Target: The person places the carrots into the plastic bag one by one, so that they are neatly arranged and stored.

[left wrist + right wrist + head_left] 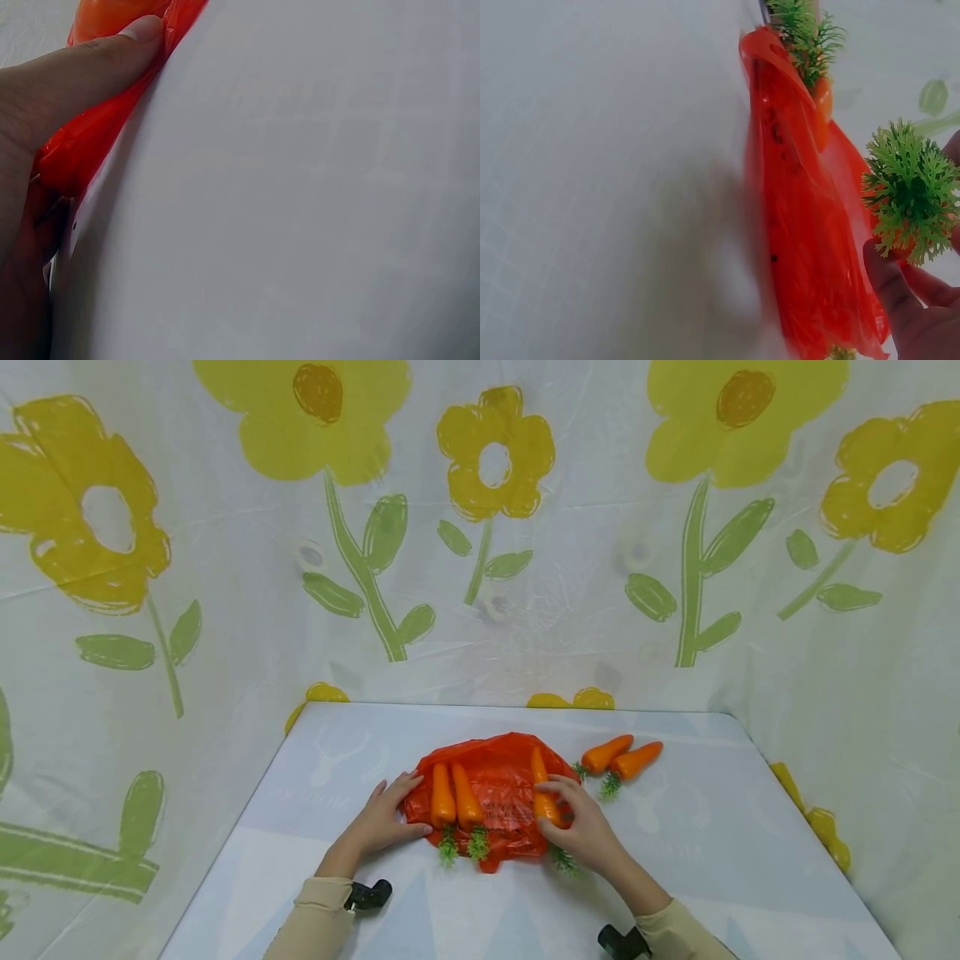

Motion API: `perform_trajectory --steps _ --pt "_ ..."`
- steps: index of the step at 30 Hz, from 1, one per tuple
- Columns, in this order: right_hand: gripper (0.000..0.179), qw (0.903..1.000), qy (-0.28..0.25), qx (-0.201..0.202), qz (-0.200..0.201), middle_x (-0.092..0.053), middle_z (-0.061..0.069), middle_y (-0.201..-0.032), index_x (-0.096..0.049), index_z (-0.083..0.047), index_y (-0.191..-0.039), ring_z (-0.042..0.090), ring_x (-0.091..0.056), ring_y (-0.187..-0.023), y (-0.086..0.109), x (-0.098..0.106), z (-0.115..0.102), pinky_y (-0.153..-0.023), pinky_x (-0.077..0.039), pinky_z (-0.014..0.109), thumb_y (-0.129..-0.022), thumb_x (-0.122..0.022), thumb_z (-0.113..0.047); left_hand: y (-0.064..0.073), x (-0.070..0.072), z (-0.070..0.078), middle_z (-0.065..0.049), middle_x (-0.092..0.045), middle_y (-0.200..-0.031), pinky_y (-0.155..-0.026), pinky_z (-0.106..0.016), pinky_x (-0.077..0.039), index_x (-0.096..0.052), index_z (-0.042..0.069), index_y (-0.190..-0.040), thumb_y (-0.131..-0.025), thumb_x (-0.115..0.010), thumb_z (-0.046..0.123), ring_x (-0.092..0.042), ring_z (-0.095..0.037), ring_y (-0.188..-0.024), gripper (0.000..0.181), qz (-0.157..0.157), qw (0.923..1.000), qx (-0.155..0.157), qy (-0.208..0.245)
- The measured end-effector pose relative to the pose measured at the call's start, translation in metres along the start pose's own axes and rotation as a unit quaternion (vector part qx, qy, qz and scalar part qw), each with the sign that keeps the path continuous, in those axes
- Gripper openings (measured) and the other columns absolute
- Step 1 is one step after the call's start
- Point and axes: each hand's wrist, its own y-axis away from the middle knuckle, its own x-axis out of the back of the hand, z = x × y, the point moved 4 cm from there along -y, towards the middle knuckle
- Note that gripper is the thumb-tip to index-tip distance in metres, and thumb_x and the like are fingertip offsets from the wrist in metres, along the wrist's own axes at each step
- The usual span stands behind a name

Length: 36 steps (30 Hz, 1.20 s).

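A red plastic bag (498,802) lies spread on the table, with two toy carrots (453,797) side by side on its left part, leafy green tops toward me. My left hand (386,818) rests at the bag's left edge, thumb and fingers spread apart. In the left wrist view its thumb (112,67) lies on the red plastic. Over the bag's right part, my right hand (585,827) holds a third carrot (542,785) between thumb and fingers, tip pointing away. Its green top (911,191) shows close up in the right wrist view.
Two more carrots (633,760) lie on the table just beyond the bag's right side. The pale table (675,843) ends at a curtain (570,635) printed with yellow flowers, which hangs behind it and along both sides.
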Motion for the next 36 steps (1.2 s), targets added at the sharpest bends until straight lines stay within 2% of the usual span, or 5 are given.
perform_trajectory --steps 8,15,22,30,36 --pt "0.044 0.9999 -0.012 -0.002 -0.006 -0.050 0.003 -0.149 -0.066 -0.021 -0.129 0.026 -0.055 -0.120 -0.002 -0.005 0.000 -0.092 -0.054 0.036 -0.087 -0.077 -0.015 -0.001 0.000 -0.001 -0.010 -0.036 -0.163 -0.125 -0.055 -0.004 -0.042 0.010 -0.156 -0.079 -0.083 0.051 -0.022 -0.031 -0.154 0.096 -0.005 1.0000 0.006 0.001" --pt "0.043 0.9998 -0.015 0.006 -0.007 -0.051 0.006 -0.148 -0.067 -0.022 -0.128 0.030 -0.055 -0.122 -0.006 -0.011 -0.002 -0.095 -0.055 0.044 -0.087 -0.077 -0.016 -0.001 -0.001 -0.001 -0.009 -0.036 -0.163 -0.125 -0.055 -0.004 -0.042 0.010 -0.156 -0.079 -0.083 0.052 -0.022 -0.031 -0.154 0.096 -0.005 1.0000 0.008 0.000" --pt "0.041 0.9996 -0.026 0.010 -0.009 -0.051 0.006 -0.148 -0.067 -0.022 -0.128 0.030 -0.054 -0.123 -0.011 -0.018 -0.003 -0.096 -0.053 0.046 -0.088 -0.076 -0.016 -0.001 -0.001 -0.003 -0.010 -0.037 -0.162 -0.125 -0.055 -0.005 -0.043 0.010 -0.155 -0.079 -0.083 0.053 -0.023 -0.031 -0.154 0.096 -0.001 1.0000 0.004 -0.002" --pt "0.043 0.9995 -0.023 0.004 -0.021 -0.050 0.007 -0.149 -0.066 -0.018 -0.130 0.034 -0.052 -0.129 -0.013 -0.025 -0.002 -0.103 -0.049 0.058 -0.089 -0.075 -0.019 0.000 -0.002 -0.002 -0.011 -0.037 -0.162 -0.125 -0.055 -0.005 -0.043 0.010 -0.155 -0.079 -0.083 0.053 -0.023 -0.032 -0.154 0.097 -0.003 1.0000 0.003 0.001" --pt "0.043 0.9995 -0.016 0.005 -0.029 -0.050 0.006 -0.149 -0.065 -0.019 -0.131 0.032 -0.053 -0.126 -0.015 -0.031 -0.001 -0.102 -0.050 0.056 -0.089 -0.075 -0.021 0.000 -0.002 -0.001 -0.010 -0.037 -0.162 -0.125 -0.055 -0.005 -0.043 0.009 -0.155 -0.079 -0.083 0.053 -0.023 -0.032 -0.153 0.097 -0.001 1.0000 -0.001 -0.004"
